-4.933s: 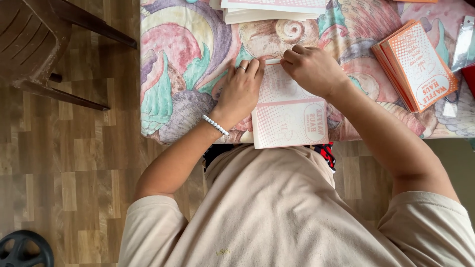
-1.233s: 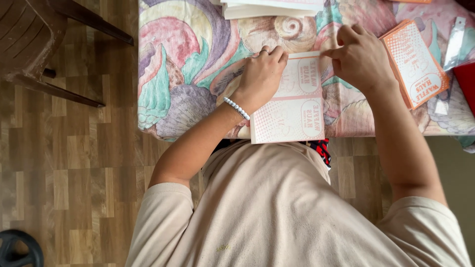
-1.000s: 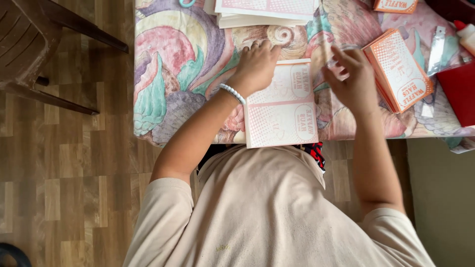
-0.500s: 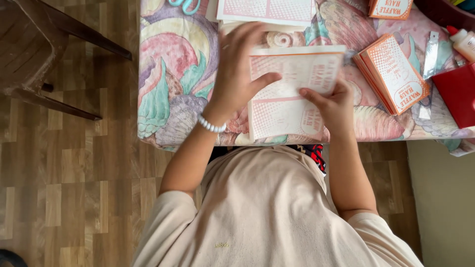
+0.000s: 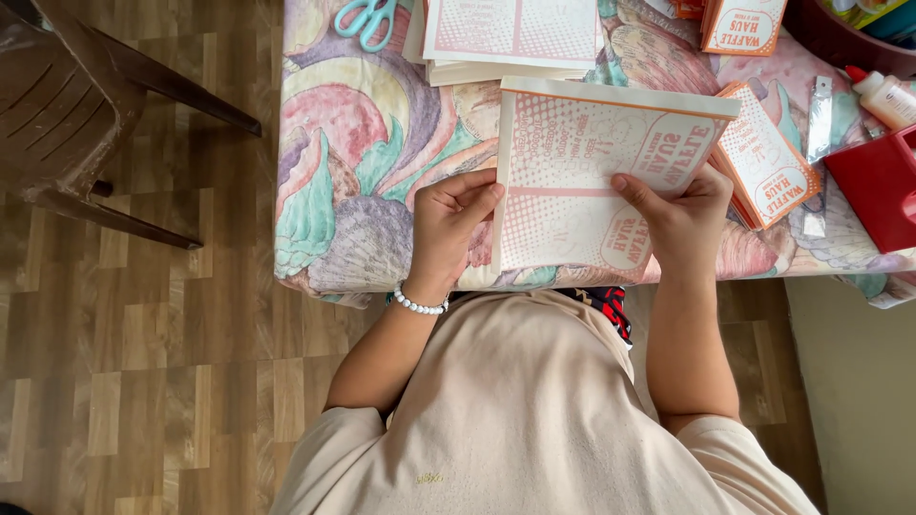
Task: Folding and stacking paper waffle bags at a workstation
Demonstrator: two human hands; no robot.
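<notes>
wood-patterned plank flooring (image 5: 143,362) fills the near and left side of the view, with wide free space left of the table with the pastel shell-print cloth (image 5: 353,191), whose near edge runs just above the person's beige shirt (image 5: 515,410). at that near edge lies the flat white paper bag with orange dotted print and an orange border (image 5: 592,181), its lower edge about level with the table's edge and its upper edge tilted down toward the right.

left hand (image 5: 448,229), with a white bead bracelet (image 5: 420,303) on the wrist, grips the bag's left edge, fingers curled together against the paper. right hand (image 5: 677,219) holds the bag's lower right part, thumb stretched flat across the print, the other fingers tucked under, so how they sit cannot be told.

just right of the bag, nearly touching, a stack of smaller folded bags with the same orange print (image 5: 768,167) fans out; beyond it a red plastic box (image 5: 878,186) sits at the table's right side, leaving little free cloth there. left of the bag the cloth is bare to the table's left edge.

farther off, a pile of flat printed sheets (image 5: 510,38) lies just past the bag's top edge, teal-handled scissors (image 5: 367,19) to its left, and a white glue bottle with a red cap (image 5: 883,95) far right. a brown plastic chair (image 5: 67,105) stands on the floor, well left of the table.
</notes>
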